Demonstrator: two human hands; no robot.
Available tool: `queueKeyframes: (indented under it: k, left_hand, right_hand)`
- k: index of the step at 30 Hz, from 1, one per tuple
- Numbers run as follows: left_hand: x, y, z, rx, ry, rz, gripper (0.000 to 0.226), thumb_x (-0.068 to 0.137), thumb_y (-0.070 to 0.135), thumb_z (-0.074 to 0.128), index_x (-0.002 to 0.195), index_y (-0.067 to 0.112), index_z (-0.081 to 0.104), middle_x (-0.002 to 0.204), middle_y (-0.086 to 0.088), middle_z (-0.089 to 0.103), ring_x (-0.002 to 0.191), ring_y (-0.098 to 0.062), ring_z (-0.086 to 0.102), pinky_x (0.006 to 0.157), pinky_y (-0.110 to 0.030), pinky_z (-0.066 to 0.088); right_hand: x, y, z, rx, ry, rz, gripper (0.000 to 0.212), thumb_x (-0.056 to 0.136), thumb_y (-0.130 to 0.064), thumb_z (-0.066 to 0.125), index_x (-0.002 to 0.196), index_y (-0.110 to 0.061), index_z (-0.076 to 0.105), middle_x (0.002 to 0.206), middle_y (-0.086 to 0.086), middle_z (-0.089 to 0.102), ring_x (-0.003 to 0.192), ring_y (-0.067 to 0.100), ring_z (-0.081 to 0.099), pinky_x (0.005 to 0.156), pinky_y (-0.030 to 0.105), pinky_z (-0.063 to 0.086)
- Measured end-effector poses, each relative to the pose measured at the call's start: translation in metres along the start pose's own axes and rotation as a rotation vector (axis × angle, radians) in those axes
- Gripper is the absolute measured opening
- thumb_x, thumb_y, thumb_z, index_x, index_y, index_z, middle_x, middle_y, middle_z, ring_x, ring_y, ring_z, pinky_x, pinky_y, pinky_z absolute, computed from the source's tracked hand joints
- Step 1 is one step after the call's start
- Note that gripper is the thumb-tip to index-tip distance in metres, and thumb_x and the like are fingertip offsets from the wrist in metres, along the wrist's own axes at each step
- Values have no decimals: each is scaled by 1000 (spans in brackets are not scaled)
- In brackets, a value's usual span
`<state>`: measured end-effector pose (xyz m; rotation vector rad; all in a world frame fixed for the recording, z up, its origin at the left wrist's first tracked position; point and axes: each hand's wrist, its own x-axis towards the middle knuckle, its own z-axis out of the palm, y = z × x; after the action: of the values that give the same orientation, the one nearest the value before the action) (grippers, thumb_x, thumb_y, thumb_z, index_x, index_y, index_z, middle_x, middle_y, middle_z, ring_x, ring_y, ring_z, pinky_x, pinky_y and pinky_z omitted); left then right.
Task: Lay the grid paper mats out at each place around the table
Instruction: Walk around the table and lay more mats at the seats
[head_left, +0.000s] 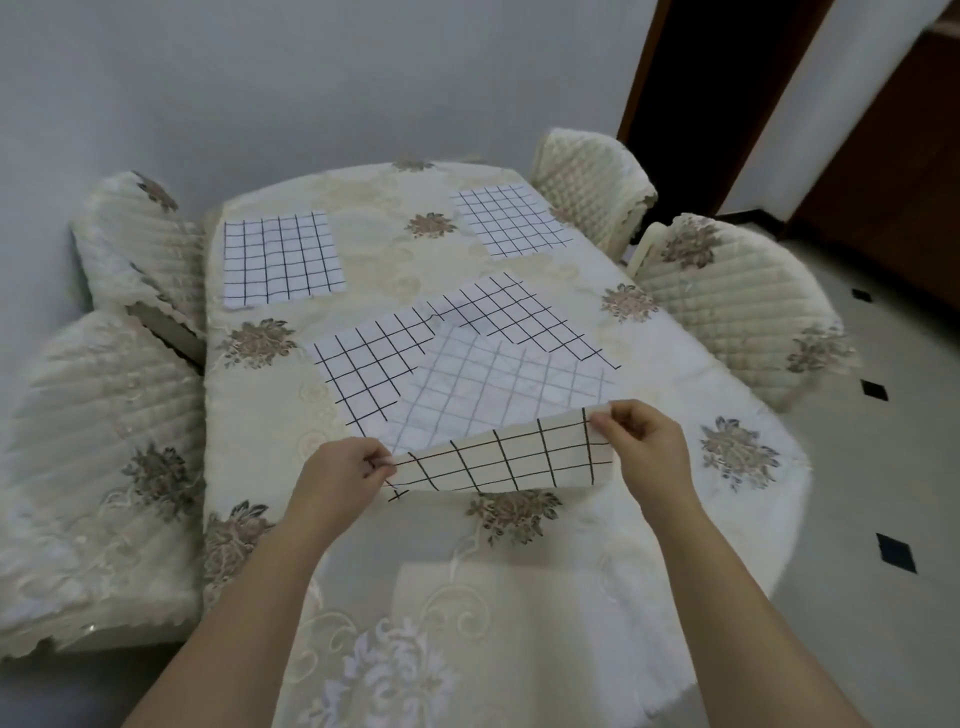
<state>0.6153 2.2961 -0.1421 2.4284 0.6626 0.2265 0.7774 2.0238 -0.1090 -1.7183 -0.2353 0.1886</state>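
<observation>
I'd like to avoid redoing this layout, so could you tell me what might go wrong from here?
1. The left hand and right hand pinch only the near corners of the top mat, so thin paper could crease or tear.
2. It overlaps two mats, one on the left and one on the right; dragging it may shift them.
3. The tablecloth could bunch underneath.

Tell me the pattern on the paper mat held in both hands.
The held mat is white with a black square grid, seen in the head view.

Home dining room: clothed table (519, 597), covered chairs (737, 306)
</observation>
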Motion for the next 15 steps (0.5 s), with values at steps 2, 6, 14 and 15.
queueKeyframes:
  k: [2, 6, 14, 15]
  left_hand:
    - [1, -1, -3, -23, -2, -8, 19, 81, 18, 71, 69, 28, 60, 71, 10, 63, 71, -9, 58, 62, -22, 37]
    - [4, 2, -9, -86, 13, -20, 19, 80, 15, 73, 68, 26, 63, 70, 11, 66, 74, -7, 62, 63, -16, 39]
    - [14, 6, -33, -461, 57, -69, 17, 77, 6, 76, 67, 19, 69, 62, 6, 65, 51, 2, 52, 53, -5, 37]
    - [14, 5, -36, -501, 36, -67, 16, 77, 5, 75, 69, 17, 70, 58, 9, 65, 51, 4, 52, 52, -5, 37]
  right_hand:
    - [-1, 3, -15, 13, 54, 3, 4, 85, -4, 66, 86, -1, 69, 78, 7, 68, 72, 8, 63, 67, 12, 49]
    - [-6, 5, -34, 25, 125, 22, 4, 85, -3, 65, 84, -4, 69, 76, 6, 68, 70, 6, 63, 66, 12, 49]
    - [-25, 11, -61, 25, 114, 82, 14, 87, -1, 61, 77, -9, 65, 63, -7, 67, 67, 10, 62, 73, 28, 56]
    - [-29, 12, -63, 37, 99, 97, 13, 88, -1, 61, 77, -8, 65, 64, -5, 66, 69, 11, 62, 72, 27, 57]
